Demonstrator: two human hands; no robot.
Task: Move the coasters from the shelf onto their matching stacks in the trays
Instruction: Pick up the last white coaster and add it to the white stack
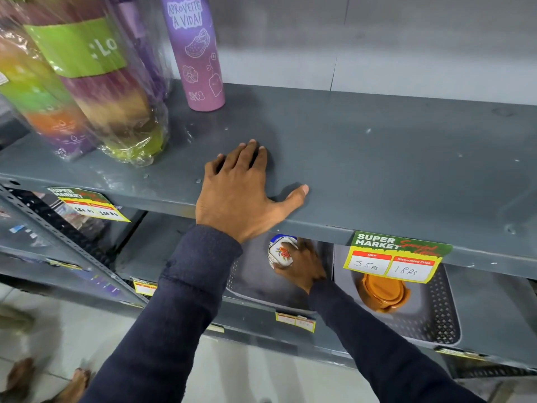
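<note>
- The left hand (236, 196) lies flat and spread, palm down, on the front edge of the upper shelf (377, 158); it holds nothing, thumb pointing right along the lip.
- The right hand (302, 267) is under that shelf, over the left tray (252, 282), its fingers closed round a white floral coaster (281, 252).
- The coaster is tilted, its printed face turned up and to the left, above the back of this tray rather than lying flat in it.
- No stack shows in the bare part of the left tray; anything further back is hidden by the shelf lip.
- The orange coasters (383, 292) are stacked in the right tray (441, 309), to the right of the holding hand and not a match.
- My judgement: the right hand only needs to lower and release here; no more coasters show on the upper shelf.
</note>
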